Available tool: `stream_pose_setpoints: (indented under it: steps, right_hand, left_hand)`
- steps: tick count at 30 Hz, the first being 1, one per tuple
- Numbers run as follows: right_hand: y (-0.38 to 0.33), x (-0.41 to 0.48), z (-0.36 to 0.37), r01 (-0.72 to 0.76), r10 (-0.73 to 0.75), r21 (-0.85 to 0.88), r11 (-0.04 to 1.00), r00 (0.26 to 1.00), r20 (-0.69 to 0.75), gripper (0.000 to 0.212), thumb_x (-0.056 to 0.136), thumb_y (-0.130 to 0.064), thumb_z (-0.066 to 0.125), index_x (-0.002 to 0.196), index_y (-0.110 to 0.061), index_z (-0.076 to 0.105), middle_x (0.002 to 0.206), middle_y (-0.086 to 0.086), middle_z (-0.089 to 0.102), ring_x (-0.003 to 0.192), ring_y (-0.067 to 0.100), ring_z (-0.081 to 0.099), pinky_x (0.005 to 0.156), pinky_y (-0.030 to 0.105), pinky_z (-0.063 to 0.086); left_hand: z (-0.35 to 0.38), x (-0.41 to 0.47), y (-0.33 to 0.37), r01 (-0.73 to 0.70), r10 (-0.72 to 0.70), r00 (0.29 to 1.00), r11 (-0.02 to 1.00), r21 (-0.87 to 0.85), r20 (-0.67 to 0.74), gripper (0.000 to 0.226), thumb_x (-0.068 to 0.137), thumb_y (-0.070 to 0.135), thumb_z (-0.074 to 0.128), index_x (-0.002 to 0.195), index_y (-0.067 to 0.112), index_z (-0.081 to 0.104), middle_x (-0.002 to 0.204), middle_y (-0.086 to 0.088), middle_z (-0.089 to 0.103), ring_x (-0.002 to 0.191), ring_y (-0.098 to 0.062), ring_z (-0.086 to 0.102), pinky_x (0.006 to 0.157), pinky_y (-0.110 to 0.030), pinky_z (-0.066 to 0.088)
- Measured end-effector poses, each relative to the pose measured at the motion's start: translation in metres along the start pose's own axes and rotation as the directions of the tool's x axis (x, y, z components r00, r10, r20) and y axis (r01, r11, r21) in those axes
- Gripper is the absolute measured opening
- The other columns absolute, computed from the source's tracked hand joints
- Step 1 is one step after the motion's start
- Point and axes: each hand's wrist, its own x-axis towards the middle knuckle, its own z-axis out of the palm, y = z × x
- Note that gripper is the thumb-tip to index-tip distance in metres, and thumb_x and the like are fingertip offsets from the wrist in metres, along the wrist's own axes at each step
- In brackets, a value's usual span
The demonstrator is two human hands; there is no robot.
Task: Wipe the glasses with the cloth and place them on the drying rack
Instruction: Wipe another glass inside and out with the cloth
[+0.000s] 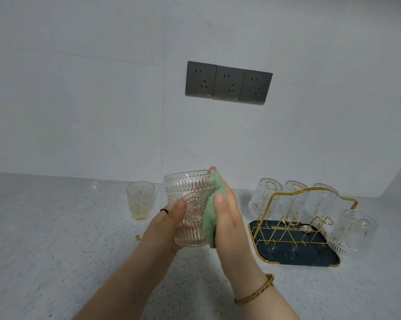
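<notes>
Starting at the fingers: my left hand (169, 225) grips the glass (190, 204), thumb laid across the front and the other fingers curled round the back where I mostly can't see them. There's a black ring (164, 210) on one of them. My right hand (227, 218) pinches the green cloth (209, 222) against the right side of the glass, thumb on the near face. Its fingers run up behind the cloth, with one fingertip poking out just above the rim. There's a gold bracelet (256, 289) on that wrist.

The glass is held upright, up off the speckled counter (56, 227), roughly dead centre. Left of it and further back, a second glass (140, 200) stands upright on the counter, well apart from my hands. A tiny gold-coloured bit (138, 237) lies near it; can't tell what it is.

Off to the right is the drying rack (294, 227), gold wire on a dark tray (294, 252). Four glasses hang on it upside down: three in a back row (265, 196) (293, 197) (319, 199) and one at the near right end (352, 229). Nothing sits between my hands and the rack. Three dark wall sockets (228, 83) sit in a row on the pale wall above.

The glass itself is clear and embossed: vertical ribs near the top and bottom, and a round sunburst in the middle. The cloth hides its right edge from rim to base.
</notes>
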Motion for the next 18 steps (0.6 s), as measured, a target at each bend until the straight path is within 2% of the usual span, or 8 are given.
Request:
stream_pose_setpoints:
  steps: [3,5,7,9,11,12,15,18]
  right_hand:
    - [0.012,-0.015,0.021,0.248,-0.300,-0.470,0.847,0.953,-0.038,0.053,0.082,-0.055,0.034,0.132,-0.053,0.015,0.148,-0.020,0.014,0.135,-0.004,0.016,0.112,0.020,0.017]
    - [0.016,-0.019,0.026,0.320,-0.402,-0.586,0.745,0.916,-0.010,0.052,0.084,-0.054,0.033,0.131,-0.050,0.011,0.150,-0.022,0.004,0.138,-0.003,0.003,0.112,0.014,0.006]
    - [0.008,-0.011,0.020,0.318,-0.382,-0.519,0.794,0.924,-0.019,0.051,0.085,-0.054,0.032,0.133,-0.049,0.016,0.146,-0.027,0.006,0.136,-0.007,0.008,0.111,0.012,0.011]
    - [0.000,0.002,0.008,0.205,-0.214,-0.241,0.949,0.977,-0.014,0.046,0.086,-0.049,0.034,0.130,-0.051,0.020,0.140,-0.034,0.018,0.130,-0.011,0.024,0.108,0.015,0.025]
    - [0.002,0.012,-0.001,-0.055,0.053,0.106,0.993,0.998,0.013,0.044,0.088,-0.045,0.034,0.131,-0.041,0.037,0.137,-0.016,0.043,0.124,0.000,0.043,0.106,0.029,0.037]
    - [0.003,0.011,-0.001,-0.115,0.113,0.155,0.981,0.993,0.024,0.046,0.088,-0.048,0.033,0.131,-0.035,0.042,0.133,-0.007,0.051,0.121,0.009,0.049,0.104,0.037,0.040]
    - [0.006,-0.007,0.014,0.010,-0.011,-0.040,0.999,1.000,-0.021,0.055,0.081,-0.054,0.034,0.134,-0.047,0.020,0.123,-0.023,0.052,0.112,-0.005,0.049,0.096,0.022,0.044]
    - [0.016,-0.021,0.030,0.198,-0.239,-0.382,0.903,0.969,-0.063,0.056,0.078,-0.049,0.033,0.128,-0.048,0.007,0.144,-0.027,0.004,0.133,-0.015,0.005,0.109,0.008,0.010]
  left_hand:
    - [-0.003,-0.003,0.005,-0.004,0.002,0.998,1.000,0.022,0.063,0.061,0.070,0.051,0.060,0.111,0.007,0.064,0.112,-0.019,0.067,0.105,-0.032,0.064,0.091,-0.046,0.050]
    - [-0.005,-0.005,0.006,-0.016,0.014,0.997,1.000,0.026,0.073,0.062,0.069,0.051,0.059,0.112,0.007,0.064,0.115,-0.019,0.066,0.109,-0.030,0.063,0.096,-0.046,0.047]
    - [-0.006,-0.004,0.006,-0.024,0.023,0.998,1.000,0.017,0.060,0.059,0.066,0.049,0.061,0.106,0.006,0.068,0.112,-0.021,0.066,0.106,-0.034,0.063,0.095,-0.048,0.048]
    - [-0.005,-0.002,0.006,-0.039,0.037,0.998,0.999,0.023,0.049,0.039,0.067,0.046,0.060,0.088,0.017,0.076,0.098,-0.015,0.073,0.092,-0.030,0.068,0.088,-0.046,0.052]
    - [-0.003,-0.003,0.005,-0.025,0.025,0.999,1.000,0.009,0.020,0.033,0.066,0.048,0.056,0.079,0.026,0.077,0.093,-0.009,0.074,0.090,-0.026,0.070,0.088,-0.045,0.051]
    - [-0.002,-0.004,0.006,-0.029,0.028,0.999,1.000,0.005,0.018,0.033,0.066,0.049,0.055,0.079,0.028,0.077,0.095,-0.008,0.074,0.092,-0.026,0.069,0.088,-0.044,0.051]
    - [-0.004,-0.005,0.011,-0.038,0.038,0.999,0.998,0.050,0.015,0.045,0.072,0.050,0.048,0.089,0.017,0.075,0.096,-0.016,0.072,0.089,-0.032,0.068,0.082,-0.042,0.055]
    - [-0.007,-0.003,0.013,0.015,-0.014,1.000,0.993,0.117,-0.007,0.066,0.070,0.056,0.061,0.106,0.001,0.063,0.104,-0.025,0.067,0.095,-0.036,0.066,0.086,-0.043,0.052]
